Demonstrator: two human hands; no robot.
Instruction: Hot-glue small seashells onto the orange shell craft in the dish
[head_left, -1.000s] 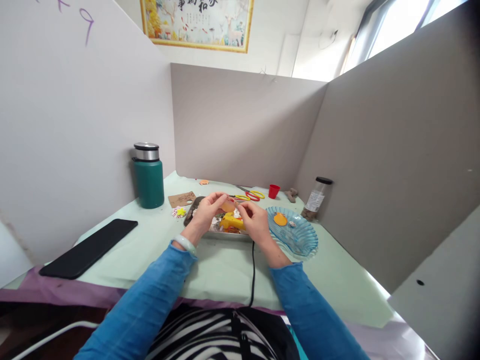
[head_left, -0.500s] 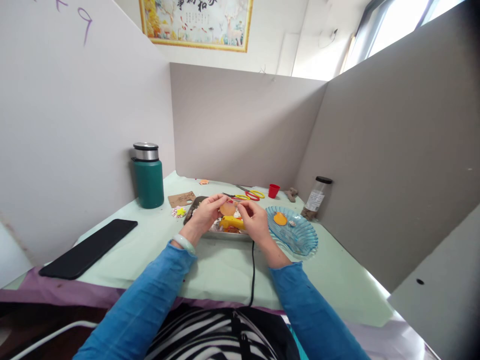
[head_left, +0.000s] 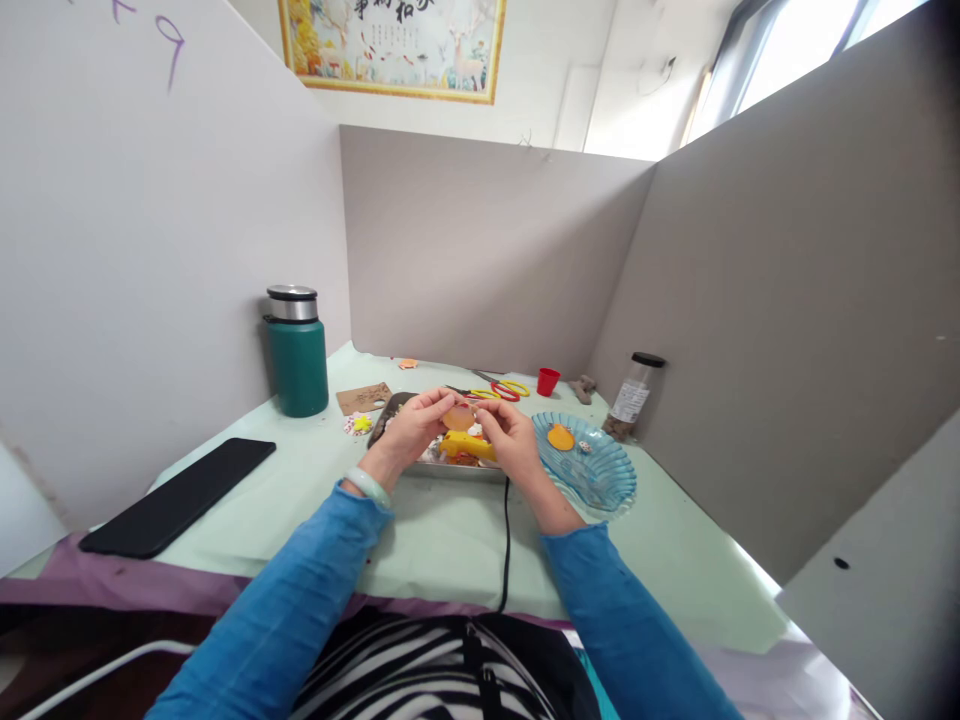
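Between my two hands is a small round orange piece (head_left: pixel 459 418), held up over a metal tray (head_left: pixel 469 472). My left hand (head_left: pixel 414 425) pinches its left edge between thumb and fingers. At the opposite edge my right hand (head_left: pixel 512 432) is closed in a pinch; whether it grips the same piece or something tiny on it is too small to tell. Inside the tray, just below the piece, lies a yellow glue gun (head_left: pixel 466 446), partly hidden by my right hand. A black cord (head_left: pixel 506 545) runs from there toward the table's front edge.
A blue scalloped plate (head_left: pixel 611 475) holding an orange piece (head_left: pixel 560 437) stands at right. Scissors (head_left: pixel 506 388) and a red cup (head_left: pixel 547 381) lie behind the tray. On the left are a green bottle (head_left: pixel 298 360), a black slab (head_left: pixel 180 497) and a cardboard piece (head_left: pixel 364 399). A jar (head_left: pixel 634 398) leans right.
The round orange piece has shifted slightly to the right and tilted a little between my fingers. Both hands have otherwise stayed nearly in place.
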